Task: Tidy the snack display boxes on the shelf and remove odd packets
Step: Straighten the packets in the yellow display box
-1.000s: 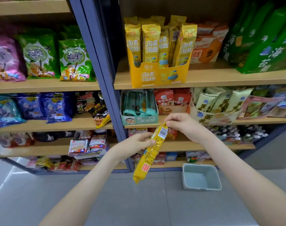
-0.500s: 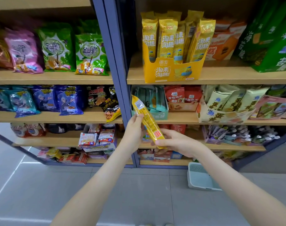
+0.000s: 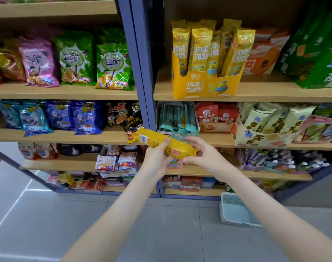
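A long yellow snack packet [image 3: 161, 141] lies almost level in front of the shelf post, its back with barcode facing me. My left hand [image 3: 157, 159] grips its middle from below, thumb over the top. My right hand [image 3: 204, 157] pinches its right end. Above, on the upper right shelf, a yellow display box [image 3: 204, 87] holds several matching yellow packets standing upright. Below it a teal display box [image 3: 177, 133] holds teal packets.
A red-packet box [image 3: 216, 125] and a cream egg-snack box [image 3: 261, 138] sit on the middle right shelf. Green bags [image 3: 312, 53] fill the upper right. A pale blue basket [image 3: 237, 210] stands on the grey floor under my right arm. Bagged snacks fill the left shelves.
The packet has been turned from a steep diagonal to nearly level, its barcode end swinging down and left. Both hands kept hold and shifted slightly right. The view moved closer to the shelf.
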Demonstrator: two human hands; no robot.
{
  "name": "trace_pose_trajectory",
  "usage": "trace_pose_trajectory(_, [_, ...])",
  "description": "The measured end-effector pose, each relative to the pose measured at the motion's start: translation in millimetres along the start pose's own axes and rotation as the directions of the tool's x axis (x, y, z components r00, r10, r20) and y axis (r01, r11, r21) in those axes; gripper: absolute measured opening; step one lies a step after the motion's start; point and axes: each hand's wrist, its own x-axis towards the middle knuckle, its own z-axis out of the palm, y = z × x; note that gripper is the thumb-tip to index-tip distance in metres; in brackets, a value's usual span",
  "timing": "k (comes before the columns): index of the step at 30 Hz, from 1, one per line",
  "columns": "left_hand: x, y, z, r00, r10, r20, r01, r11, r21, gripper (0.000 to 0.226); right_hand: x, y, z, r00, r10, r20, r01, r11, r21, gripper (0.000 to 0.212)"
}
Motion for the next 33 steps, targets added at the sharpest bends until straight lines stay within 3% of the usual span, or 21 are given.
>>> trace_pose_trajectory(4, [1.2, 5.0, -3.7, 0.998, -0.062, 0.012, 0.063, 0.988, -0.14, 0.011, 0.4, -3.9, 0.4, 0.995, -0.049, -0.085, 0.063, 0.983, 0.172, 0.052])
trace_pose_trajectory(8, [1.9, 7.7, -9.3, 0.994, -0.11, 0.03, 0.112, 0.987, -0.114, 0.011, 3.0, -2.8, -0.4, 0.992, -0.082, -0.099, 0.094, 0.987, 0.129, 0.044])
trace_pose_trajectory(12, [5.5, 9.7, -12.9, 0.989, -0.145, 0.028, 0.147, 0.988, -0.052, 0.017, 6.7, 2.0, -1.5, 0.988, -0.155, 0.018, 0.156, 0.987, -0.048, 0.042])
trace_pose_trajectory(16, [8.7, 8.7, -16.6, 0.987, -0.098, 0.127, 0.095, 0.995, 0.026, 0.03, 3.3, -0.9, -1.4, 0.973, -0.103, 0.208, 0.111, 0.993, -0.029, 0.025])
trace_pose_trajectory(20, [4.5, 8.1, -17.9, 0.953, -0.058, 0.297, 0.024, 0.993, 0.115, 0.026, 5.1, -4.2, 1.2, 0.994, -0.053, 0.091, 0.041, 0.991, 0.128, 0.042])
trace_pose_trajectory(23, [3.5, 7.1, -18.8, 0.926, -0.029, 0.375, -0.031, 0.988, 0.151, 0.028, 9.4, -5.0, 0.0, 0.988, 0.0, 0.156, -0.033, 0.977, 0.21, 0.051])
trace_pose_trajectory(28, [3.2, 9.0, -20.9, 0.895, -0.025, 0.444, -0.056, 0.984, 0.168, 0.035, 12.2, -0.9, -8.4, 0.973, 0.013, 0.23, -0.091, 0.938, 0.335, 0.058])
trace_pose_trajectory(33, [6.7, 13.7, -18.2, 0.909, 0.005, 0.416, -0.166, 0.921, 0.353, 0.023, 15.7, -0.9, -9.9, 0.98, -0.01, 0.198, -0.05, 0.953, 0.3, 0.061])
